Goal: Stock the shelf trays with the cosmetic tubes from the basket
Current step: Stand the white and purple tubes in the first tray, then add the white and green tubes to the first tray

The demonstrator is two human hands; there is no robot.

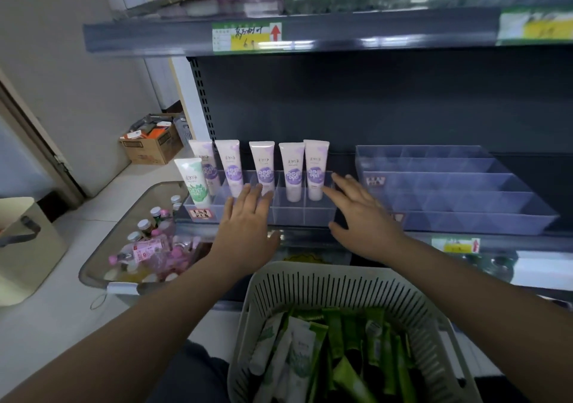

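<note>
- A person's left hand (246,216) and right hand (364,213) reach into a dark grey metal shelf (372,101). Both are released, with fingers straight and spread, holding nothing.
- Five glossy lilac-and-white plastic cosmetic tubes (263,167) stand upright, cap down, in the back compartments of a clear rigid acrylic divided tray (297,216). One green-and-white tube (193,182) leans in its front left corner.
- The left hand hovers over the tray's front compartments, fingertips just short of the lilac tubes; whether it touches the acrylic cannot be told.
- The right hand lies at the tray's right edge, in the gap before a second, larger clear stepped tray (465,221), whose rows stand unfilled.
- Open room shows above the tubes, up to the overhead shelf rail (155,36).
- A beige slotted plastic basket (313,270) sits below, between the forearms, heaped with flat green and white tubes (350,334).
- To the left, a clear rounded plastic bin (93,260) of capped bottles rests on the pale floor, with a brown cardboard box (152,148) beyond it.
</note>
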